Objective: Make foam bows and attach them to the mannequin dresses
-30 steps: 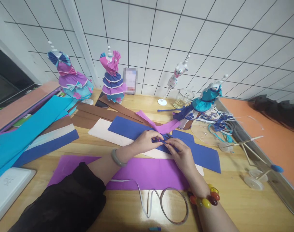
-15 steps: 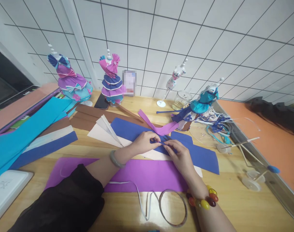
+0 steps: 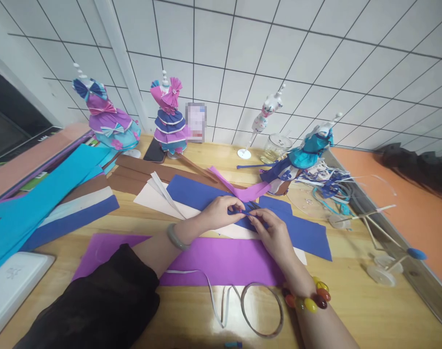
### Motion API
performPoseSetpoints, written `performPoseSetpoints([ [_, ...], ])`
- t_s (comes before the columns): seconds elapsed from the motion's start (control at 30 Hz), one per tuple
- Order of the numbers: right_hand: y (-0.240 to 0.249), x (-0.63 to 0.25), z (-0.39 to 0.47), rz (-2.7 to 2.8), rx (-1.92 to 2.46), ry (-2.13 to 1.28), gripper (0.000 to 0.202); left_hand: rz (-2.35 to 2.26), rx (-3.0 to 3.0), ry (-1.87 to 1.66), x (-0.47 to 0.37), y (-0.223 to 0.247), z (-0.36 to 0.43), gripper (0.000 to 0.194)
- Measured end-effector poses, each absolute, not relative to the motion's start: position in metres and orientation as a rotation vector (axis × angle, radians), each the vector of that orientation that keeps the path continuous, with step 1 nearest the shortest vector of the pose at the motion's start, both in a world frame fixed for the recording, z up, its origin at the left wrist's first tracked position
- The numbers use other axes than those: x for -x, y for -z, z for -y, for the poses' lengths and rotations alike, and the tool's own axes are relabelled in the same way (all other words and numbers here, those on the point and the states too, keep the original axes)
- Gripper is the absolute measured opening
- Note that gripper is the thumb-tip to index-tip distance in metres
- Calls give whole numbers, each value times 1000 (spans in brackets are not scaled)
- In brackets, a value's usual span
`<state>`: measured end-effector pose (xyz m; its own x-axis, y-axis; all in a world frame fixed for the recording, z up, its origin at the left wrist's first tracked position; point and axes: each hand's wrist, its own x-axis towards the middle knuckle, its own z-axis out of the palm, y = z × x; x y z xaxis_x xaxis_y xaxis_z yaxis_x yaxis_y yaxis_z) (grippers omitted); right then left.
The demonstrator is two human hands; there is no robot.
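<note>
Near the middle of the table, my left hand (image 3: 223,212) pinches one end of a small blue strip (image 3: 247,212). My right hand (image 3: 274,230) grips the same strip from the right, its fingertips a short way from the left ones. Beneath both hands lie a wide blue sheet (image 3: 195,195) and a pale cream sheet (image 3: 148,196). Dark scissors (image 3: 253,205) show their tips just behind the fingers. A purple sheet (image 3: 221,261) spreads below my wrists, and a pink-purple strip (image 3: 248,194) curves behind the hands.
Two dressed mini mannequins (image 3: 110,121) (image 3: 170,121) stand at the back left. A bare one (image 3: 266,114), a glass jar (image 3: 275,148) and a teal-dressed one (image 3: 308,150) are at the back right. Turquoise sheets (image 3: 57,189) lie left; a ribbon coil (image 3: 262,310) sits in front.
The view has shifted slightly. My hands stay close together on the blue strip, and a little more of it shows between the fingertips.
</note>
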<state>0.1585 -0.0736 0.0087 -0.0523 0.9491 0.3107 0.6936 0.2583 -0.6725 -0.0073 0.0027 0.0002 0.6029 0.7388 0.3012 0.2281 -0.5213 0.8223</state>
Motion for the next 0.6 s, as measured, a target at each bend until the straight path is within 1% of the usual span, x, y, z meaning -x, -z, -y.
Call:
performPoseSetpoints([
  [0.07, -9, -157, 74, 1818, 1498, -459, 13, -738, -2084, -847, 8, 0, -3, 21],
  [0.23, -7, -157, 74, 1832, 1499, -442, 13, -636, -2200, -883, 7, 5, -6, 11],
  [0.4, -5, -159, 74, 1802, 1534, -418, 21, -635, -2214, -905, 7, 5, -6, 12],
  [0.53, -7, -159, 74, 1832, 1474, -443, 13, -645, -2230, -875, 8, 2, -5, 12],
  [0.6, -8, -159, 74, 1838, 1474, -463, 13, -646, -2247, -865, 8, 1, -4, 11],
])
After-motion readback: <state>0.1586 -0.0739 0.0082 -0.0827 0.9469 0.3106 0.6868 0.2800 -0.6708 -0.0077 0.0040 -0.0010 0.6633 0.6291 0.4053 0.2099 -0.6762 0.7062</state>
